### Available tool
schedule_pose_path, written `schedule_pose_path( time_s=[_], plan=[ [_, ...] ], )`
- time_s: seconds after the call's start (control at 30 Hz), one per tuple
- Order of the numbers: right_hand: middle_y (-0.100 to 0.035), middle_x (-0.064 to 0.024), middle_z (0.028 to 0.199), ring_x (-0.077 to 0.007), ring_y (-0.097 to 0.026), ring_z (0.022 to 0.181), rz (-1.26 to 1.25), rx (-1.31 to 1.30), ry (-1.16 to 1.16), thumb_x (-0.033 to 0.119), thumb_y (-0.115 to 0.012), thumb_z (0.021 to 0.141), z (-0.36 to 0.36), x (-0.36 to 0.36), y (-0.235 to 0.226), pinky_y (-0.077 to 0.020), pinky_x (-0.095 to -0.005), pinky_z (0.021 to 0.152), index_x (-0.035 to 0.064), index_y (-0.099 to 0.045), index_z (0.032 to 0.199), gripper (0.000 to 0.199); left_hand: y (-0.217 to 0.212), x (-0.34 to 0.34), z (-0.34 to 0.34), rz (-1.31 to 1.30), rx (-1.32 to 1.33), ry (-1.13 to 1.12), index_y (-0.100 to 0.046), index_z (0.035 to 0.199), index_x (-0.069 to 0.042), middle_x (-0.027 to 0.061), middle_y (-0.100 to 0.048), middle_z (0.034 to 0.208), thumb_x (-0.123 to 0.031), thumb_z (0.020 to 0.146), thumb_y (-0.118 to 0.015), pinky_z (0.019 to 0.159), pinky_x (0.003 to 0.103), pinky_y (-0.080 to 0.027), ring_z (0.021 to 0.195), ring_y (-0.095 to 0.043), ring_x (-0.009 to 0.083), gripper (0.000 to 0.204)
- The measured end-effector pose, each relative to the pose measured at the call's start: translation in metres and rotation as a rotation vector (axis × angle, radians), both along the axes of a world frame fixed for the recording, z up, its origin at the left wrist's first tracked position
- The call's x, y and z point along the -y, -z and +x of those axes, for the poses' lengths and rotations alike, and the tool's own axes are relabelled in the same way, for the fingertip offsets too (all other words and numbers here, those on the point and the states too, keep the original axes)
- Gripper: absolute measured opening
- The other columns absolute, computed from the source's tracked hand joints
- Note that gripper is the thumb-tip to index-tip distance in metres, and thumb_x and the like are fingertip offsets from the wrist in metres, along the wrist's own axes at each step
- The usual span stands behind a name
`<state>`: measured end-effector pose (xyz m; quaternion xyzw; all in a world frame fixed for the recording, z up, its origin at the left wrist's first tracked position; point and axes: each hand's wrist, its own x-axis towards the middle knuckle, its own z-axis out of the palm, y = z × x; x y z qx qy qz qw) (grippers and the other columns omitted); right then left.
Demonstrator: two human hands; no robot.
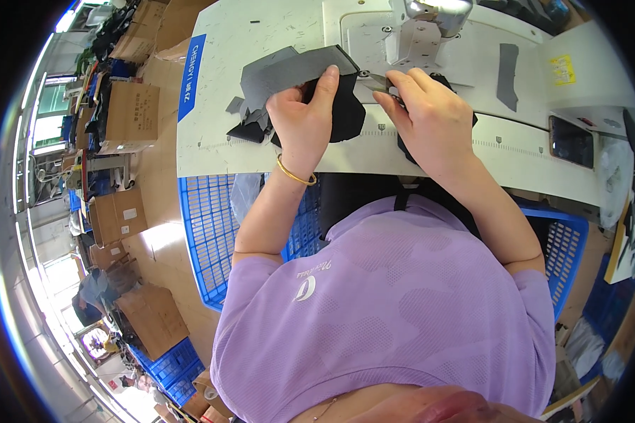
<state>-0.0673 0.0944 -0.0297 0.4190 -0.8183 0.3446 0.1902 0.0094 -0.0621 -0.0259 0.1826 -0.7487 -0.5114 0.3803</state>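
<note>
My left hand [300,127] is closed on a grey and black fabric piece [289,69], its thumb pressed on the grey face. A black part of the fabric hangs to the right of that thumb. Closed around a small pair of thread snips [379,80] is my right hand [434,116]. The snips' pointed tips are close to the fabric's right corner; whether they touch it I cannot tell. Beneath my right hand some black material [407,149] shows, mostly hidden. Small grey and black scraps [250,127] lie beside my left wrist.
Beyond my hands stands a sewing machine head [427,32] on the white table [212,151]. A grey strip [507,77] and a phone [571,142] lie to the right. Blue plastic crates [206,236] flank me below the table edge. Cardboard boxes [130,113] line the left.
</note>
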Motion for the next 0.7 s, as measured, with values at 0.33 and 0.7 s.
schedule_pose_path(
  time_s=[0.33,0.7],
  plan=[
    [-0.057,-0.0049,0.072,-0.0238,-0.062,0.064,0.002,-0.031,-0.064,0.026,-0.068,0.086,0.001,0.023,0.009,-0.0486,-0.0348,0.054,0.0067,-0.059,0.079,0.022,0.014,0.034,0.010,0.024,0.207,-0.041,-0.072,0.085,0.007,0.0075,-0.070,0.072,-0.024,0.084,-0.075,0.061,0.026,-0.048,0.064,-0.057,0.0087,0.031],
    [-0.046,0.0056,0.065,-0.0040,-0.043,0.064,-0.302,0.714,0.252,0.021,-0.072,0.089,-0.030,-0.093,0.043,-0.0375,-0.0221,0.056,0.0012,-0.060,0.085,0.023,0.008,0.031,0.029,-0.635,0.552,-0.302,-0.066,0.077,-0.003,0.0117,-0.064,0.080,-0.025,0.082,-0.073,0.072,0.038,-0.048,0.080,-0.062,0.0288,0.024]
  ],
)
